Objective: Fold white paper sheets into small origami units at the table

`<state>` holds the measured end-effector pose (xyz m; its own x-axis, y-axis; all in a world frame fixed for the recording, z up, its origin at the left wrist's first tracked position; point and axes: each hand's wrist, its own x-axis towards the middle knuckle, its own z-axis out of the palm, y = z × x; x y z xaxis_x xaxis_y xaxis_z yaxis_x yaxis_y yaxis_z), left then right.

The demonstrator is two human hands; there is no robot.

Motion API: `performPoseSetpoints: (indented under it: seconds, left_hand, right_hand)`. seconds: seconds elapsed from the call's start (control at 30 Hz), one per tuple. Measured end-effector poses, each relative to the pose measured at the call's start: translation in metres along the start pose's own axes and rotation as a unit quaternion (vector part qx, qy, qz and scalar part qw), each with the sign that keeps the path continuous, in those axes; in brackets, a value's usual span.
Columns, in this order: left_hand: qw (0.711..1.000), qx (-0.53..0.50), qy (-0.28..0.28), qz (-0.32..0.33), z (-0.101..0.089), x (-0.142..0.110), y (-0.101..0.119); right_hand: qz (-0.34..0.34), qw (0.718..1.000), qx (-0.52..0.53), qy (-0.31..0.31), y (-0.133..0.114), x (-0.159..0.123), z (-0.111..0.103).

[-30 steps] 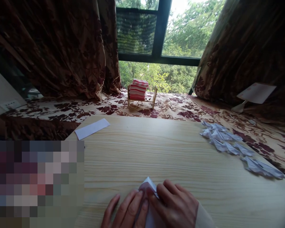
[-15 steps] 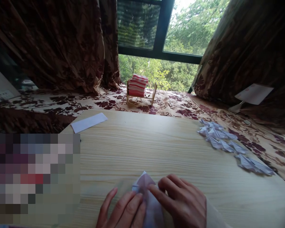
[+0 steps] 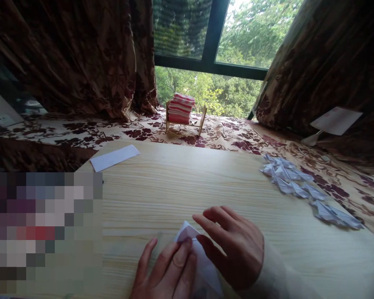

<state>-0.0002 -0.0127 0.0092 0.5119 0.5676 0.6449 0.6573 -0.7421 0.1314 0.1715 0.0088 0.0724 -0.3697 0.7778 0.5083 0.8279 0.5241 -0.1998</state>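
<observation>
A white sheet of folded paper lies on the table in front of me, its pointed tip facing away. My left hand rests flat on the paper's left part, fingers stretched, the little finger side apart on the wood. Over the paper's right edge hovers my right hand, with thumb and forefinger apart and nothing between them. Part of the paper is hidden under my left fingers, and its near end runs out of the frame.
Several folded white paper pieces lie along the table's right edge. A white paper strip is at the far left of the wooden table. Beyond stand a small rack with pink-striped cloths and a white lamp. The lower left is blurred out.
My right hand has lifted off the paper and opened, moving slightly away from me. My left hand has shifted a little right on the paper, whose right flap now spreads wider.
</observation>
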Motion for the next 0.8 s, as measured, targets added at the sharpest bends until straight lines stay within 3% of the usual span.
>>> performPoseSetpoints:
  seconds: [0.27, 0.8]
  left_hand:
    - [0.999, -0.006, -0.013, 0.028, -0.008, 0.003, -0.006]
    - [1.0, -0.015, -0.008, 0.025, -0.009, 0.001, -0.007]
  right_hand:
    - [-0.063, 0.998, 0.009, -0.009, 0.003, 0.004, 0.017]
    - [-0.071, 0.997, 0.034, 0.003, 0.001, 0.003, 0.022]
